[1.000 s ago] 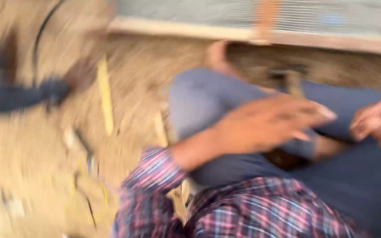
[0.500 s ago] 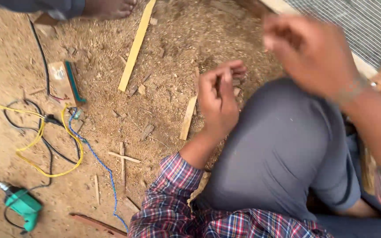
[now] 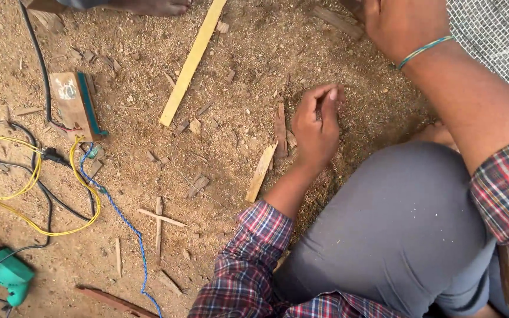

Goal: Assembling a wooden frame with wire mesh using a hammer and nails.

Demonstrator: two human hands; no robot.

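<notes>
Down on the sawdust-strewn ground, the left hand rests with its fingers curled and fingertips pinched together, seemingly picking something very small out of the sawdust; whether it really grips anything I cannot tell, since the object, if any, is hidden between the fingers. The right hand reaches toward the upper right edge of the view, beside a sheet of wire mesh, and its fingers are cut off by the frame, so its grip cannot be read either. To pick well here, a judgement only, the pinch should stay low and close on the piece alone, not on loose dust, with the wrist braced near the grey-clad knee. Counted: one long yellow wooden strip near the top edge, one short pale offcut just beside the left wrist, one dark wood sliver near the knuckles, one small wooden block with a green edge toward the left, one green power drill in the bottom left corner, one yellow cable, one blue cable, one black cable, and one bare foot of another person at the top edge.
</notes>
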